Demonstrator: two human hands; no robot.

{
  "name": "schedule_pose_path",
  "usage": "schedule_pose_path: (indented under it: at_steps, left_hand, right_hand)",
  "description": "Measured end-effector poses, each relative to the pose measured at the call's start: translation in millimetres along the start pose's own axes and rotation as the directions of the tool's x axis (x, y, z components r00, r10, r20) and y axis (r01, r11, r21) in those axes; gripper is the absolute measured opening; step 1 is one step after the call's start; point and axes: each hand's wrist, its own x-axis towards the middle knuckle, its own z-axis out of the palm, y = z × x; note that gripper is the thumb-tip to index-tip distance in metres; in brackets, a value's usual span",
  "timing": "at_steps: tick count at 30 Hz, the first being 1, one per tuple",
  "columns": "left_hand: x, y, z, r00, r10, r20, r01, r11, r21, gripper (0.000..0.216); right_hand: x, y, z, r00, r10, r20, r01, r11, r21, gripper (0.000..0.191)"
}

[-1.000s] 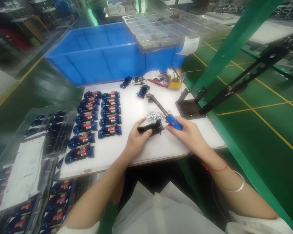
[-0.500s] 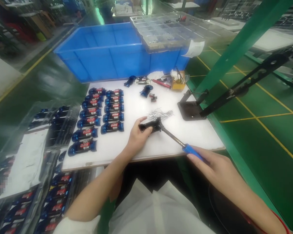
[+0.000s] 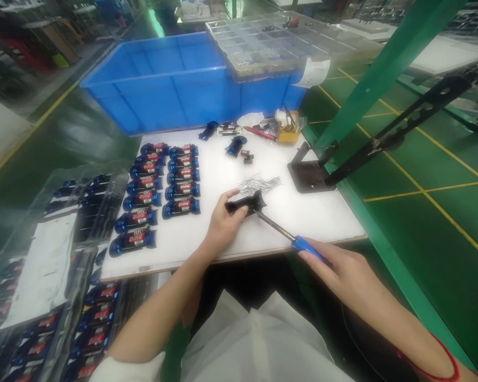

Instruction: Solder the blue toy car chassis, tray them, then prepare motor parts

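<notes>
My left hand (image 3: 224,222) is closed around one end of a dark toy car body (image 3: 252,206), raised just above the white tabletop. In my right hand (image 3: 340,265) is the blue handle of a soldering iron (image 3: 279,229), with my fingers wrapped about it. The iron's metal shaft slants up and left, and its tip meets the near side of the car body, close to my left thumb. Exactly what the tip touches is too small to see. Behind the car body lies a loose pile of thin silvery metal pins (image 3: 265,183).
Two columns of blue toy cars (image 3: 181,207) line the table's left side. At the back are a blue bin (image 3: 163,95), a clear compartment tray (image 3: 263,48) and a small yellow box (image 3: 289,133). A black metal stand (image 3: 310,175) occupies the right; trays of cars (image 3: 91,318) sit lower left.
The soldering iron's tip has shifted left and slightly down, from the right end of the car body to its near side. My left hand keeps its hold; the view has shifted slightly.
</notes>
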Motion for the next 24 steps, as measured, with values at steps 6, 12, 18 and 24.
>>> schedule_pose_path:
  at_steps: [6,12,18,24]
  left_hand:
    - [0.5,-2.2,-0.4,1.0,0.005,-0.001,-0.005,1.0,0.016,0.042]
    - [1.7,-5.3,-0.9,0.999,0.036,-0.004,-0.035,0.998,0.045,0.041]
    - [2.2,-7.9,-1.8,0.999,0.052,0.0,-0.052,0.997,0.06,0.041]
    - [1.7,-9.2,-1.6,0.998,0.058,0.01,-0.058,0.997,0.052,0.042]
  right_hand:
    - [1.6,-4.1,-0.1,1.0,-0.006,0.006,0.005,1.0,0.009,0.039]
    - [2.6,-9.4,-3.1,1.0,0.003,0.027,-0.003,1.0,-0.001,0.038]
    - [3.6,-11.4,-4.8,0.999,0.009,0.049,-0.008,1.0,-0.003,0.037]
    - [6.1,-16.2,-8.5,0.995,0.051,0.085,-0.052,0.999,-0.001,0.038]
